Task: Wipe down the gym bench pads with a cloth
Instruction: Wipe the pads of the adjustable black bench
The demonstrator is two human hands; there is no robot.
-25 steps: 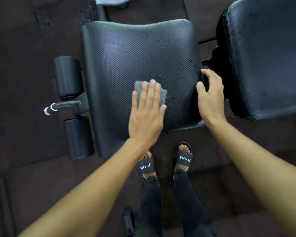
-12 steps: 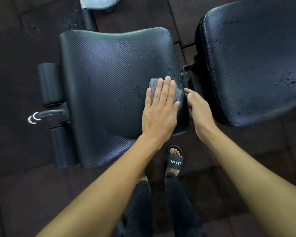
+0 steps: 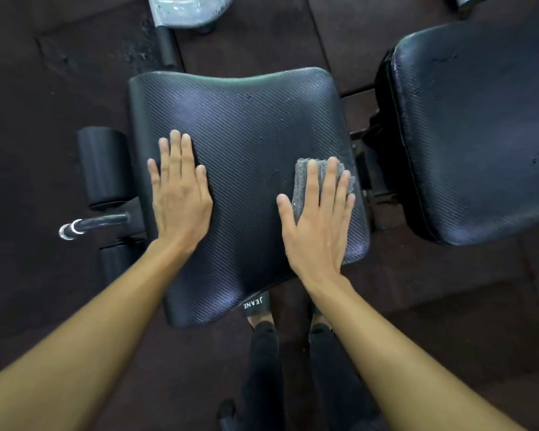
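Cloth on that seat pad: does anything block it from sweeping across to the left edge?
Only the left hand, flat on the left side of the seat pad. Between it and the cloth under the right hand, nothing visible lies on the pad.

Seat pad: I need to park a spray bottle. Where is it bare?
The seat pad is bare between the left hand and the right hand and along its far edge. Crowded at its right edge: the cloth lies under the right hand.

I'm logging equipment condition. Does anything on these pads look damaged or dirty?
No tears show. Dark specks dot the back pad, mostly toward the picture's right, and a few mark the seat pad beyond the cloth. Whether they are dirt or droplets, I cannot tell.
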